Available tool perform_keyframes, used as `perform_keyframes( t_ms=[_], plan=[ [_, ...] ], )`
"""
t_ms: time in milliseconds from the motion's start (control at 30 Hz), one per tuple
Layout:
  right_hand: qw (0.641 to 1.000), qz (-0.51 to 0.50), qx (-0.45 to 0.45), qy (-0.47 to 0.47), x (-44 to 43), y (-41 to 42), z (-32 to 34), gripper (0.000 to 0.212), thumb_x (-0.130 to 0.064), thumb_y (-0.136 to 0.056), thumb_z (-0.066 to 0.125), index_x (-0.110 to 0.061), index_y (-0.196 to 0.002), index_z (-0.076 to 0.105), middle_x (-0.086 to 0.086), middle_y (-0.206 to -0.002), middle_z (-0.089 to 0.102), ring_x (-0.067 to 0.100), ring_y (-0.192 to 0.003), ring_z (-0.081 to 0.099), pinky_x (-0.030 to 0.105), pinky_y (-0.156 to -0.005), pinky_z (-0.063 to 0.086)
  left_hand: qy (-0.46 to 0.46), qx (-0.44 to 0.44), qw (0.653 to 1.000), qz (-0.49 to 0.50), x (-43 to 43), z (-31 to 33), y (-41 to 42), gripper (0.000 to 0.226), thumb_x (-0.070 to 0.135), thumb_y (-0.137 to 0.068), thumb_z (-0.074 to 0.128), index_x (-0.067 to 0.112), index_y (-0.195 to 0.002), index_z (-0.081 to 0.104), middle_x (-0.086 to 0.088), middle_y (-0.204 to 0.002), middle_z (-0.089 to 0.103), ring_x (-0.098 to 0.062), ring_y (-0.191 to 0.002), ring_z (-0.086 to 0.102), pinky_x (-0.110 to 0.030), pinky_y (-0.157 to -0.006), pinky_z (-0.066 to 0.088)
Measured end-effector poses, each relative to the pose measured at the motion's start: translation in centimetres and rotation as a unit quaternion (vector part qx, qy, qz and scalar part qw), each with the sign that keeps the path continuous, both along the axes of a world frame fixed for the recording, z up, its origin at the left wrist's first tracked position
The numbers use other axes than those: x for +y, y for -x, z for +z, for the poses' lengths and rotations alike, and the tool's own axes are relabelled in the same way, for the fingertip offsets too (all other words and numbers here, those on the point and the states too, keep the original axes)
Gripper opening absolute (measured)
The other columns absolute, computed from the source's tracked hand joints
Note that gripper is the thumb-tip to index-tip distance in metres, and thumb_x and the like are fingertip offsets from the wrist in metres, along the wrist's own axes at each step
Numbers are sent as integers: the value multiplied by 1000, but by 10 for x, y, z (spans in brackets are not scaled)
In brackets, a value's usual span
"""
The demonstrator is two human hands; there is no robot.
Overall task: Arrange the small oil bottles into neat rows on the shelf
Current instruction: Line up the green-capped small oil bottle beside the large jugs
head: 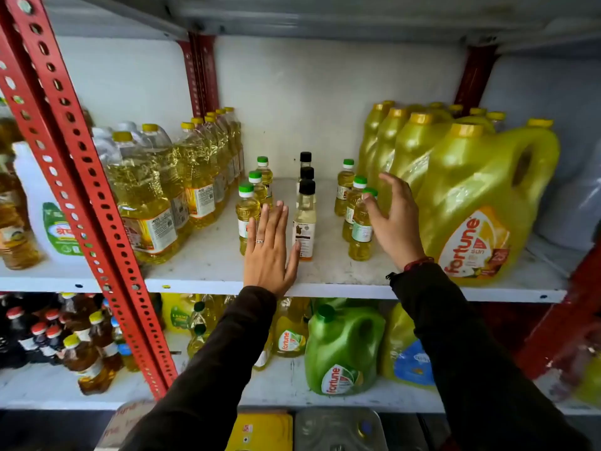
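On the white shelf (208,255) stand three front-to-back rows of small bottles. The left row (247,209) has three green-capped bottles of yellow oil. The middle row (305,219) has three black-capped bottles of pale oil. The right row (359,222) has three green-capped bottles. My left hand (270,252) is flat with fingers straight, in the gap between the left and middle rows, holding nothing. My right hand (395,219) is open with fingers spread, beside the front bottle of the right row and not gripping it.
Shrink-wrapped medium oil bottles (169,187) fill the shelf's left side. Large yellow Fortune jugs (471,203) crowd the right. A red perforated post (81,177) slants across the left. The lower shelf holds a green jug (341,349) and dark oil bottles (81,346).
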State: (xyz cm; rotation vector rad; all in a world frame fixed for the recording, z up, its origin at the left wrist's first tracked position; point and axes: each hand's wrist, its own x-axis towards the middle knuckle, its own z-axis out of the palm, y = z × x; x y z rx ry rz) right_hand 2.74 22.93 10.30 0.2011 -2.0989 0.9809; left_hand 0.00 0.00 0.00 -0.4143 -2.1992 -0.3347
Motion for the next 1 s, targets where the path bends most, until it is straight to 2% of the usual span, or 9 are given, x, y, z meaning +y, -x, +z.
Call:
perform_keyframes(
  t_ms=[100, 167, 267, 333, 433, 467, 600, 733, 1000],
  plan=[
    [994, 3, -96, 54, 7, 13, 4, 54, -25, -94, 65, -11, -143, 47, 8, -149, 52, 23, -139, 47, 31, -114, 37, -10, -16, 1000, 11, 2, -8, 6, 71, 41, -104, 32, 4, -164, 21, -12, -173, 16, -27, -161, 7, -48, -131, 6],
    [984, 25, -153, 87, 10, 18, 7, 52, -20, -93, 68, -11, -141, 50, 7, -144, 57, 21, -133, 53, 28, -106, 41, 0, -19, 1000, 18, 7, -16, 7, 72, 41, -104, 32, 4, -164, 20, -13, -173, 15, -26, -161, 6, -49, -130, 9],
    [971, 67, -200, 114, 16, 28, 10, 43, -11, -90, 69, -9, -131, 59, 8, -124, 66, 17, -109, 62, 26, -92, 48, -3, -17, 999, 30, 8, -20, 15, 73, 41, -104, 29, 3, -164, 16, -14, -173, 12, -25, -161, 3, -47, -131, 5],
    [969, 70, -207, 115, 20, 35, 6, 34, -7, -89, 70, -6, -122, 64, 7, -112, 68, 11, -93, 63, 28, -90, 55, -17, -12, 999, 30, 9, -23, 15, 72, 40, -103, 29, 2, -164, 17, -14, -173, 12, -24, -161, 0, -46, -131, 4],
    [970, 55, -199, 129, 24, 41, 2, 36, -6, -85, 74, -1, -119, 64, 7, -108, 67, 2, -83, 61, 9, -71, 50, -30, -5, 999, 23, 9, -22, 13, 72, 37, -102, 29, 1, -163, 18, -15, -173, 11, -25, -161, 0, -44, -131, 2],
    [970, 53, -196, 132, 24, 42, 1, 38, -8, -84, 76, -1, -119, 64, 7, -108, 68, 4, -83, 62, 8, -67, 48, -30, -2, 999, 21, 8, -23, 13, 71, 36, -102, 29, 1, -163, 18, -15, -173, 10, -25, -161, 1, -44, -131, 1],
    [971, 35, -189, 142, 24, 48, -2, 36, -14, -77, 83, -5, -110, 69, 10, -105, 74, 16, -88, 68, 21, -75, 52, 14, 22, 1000, 10, 5, -27, 13, 71, 35, -102, 29, 1, -163, 15, -14, -173, 6, -27, -161, 2, -43, -131, -3],
    [977, -1, -168, 135, 23, 50, -6, 32, -26, -71, 88, -19, -95, 67, 2, -94, 75, 18, -89, 72, 35, -85, 58, 22, 25, 999, 37, 5, -29, 12, 73, 38, -102, 29, 3, -163, 12, -13, -172, 3, -25, -161, -3, -42, -131, -5],
    [979, -31, -175, 101, 18, 55, -7, 49, -43, -68, 87, -12, -100, 67, 0, -96, 70, 16, -89, 67, 29, -79, 52, -9, 21, 999, 44, 6, -26, 8, 72, 38, -102, 26, 1, -163, 15, -14, -172, 8, -23, -161, -4, -39, -130, -8]
  ],
)
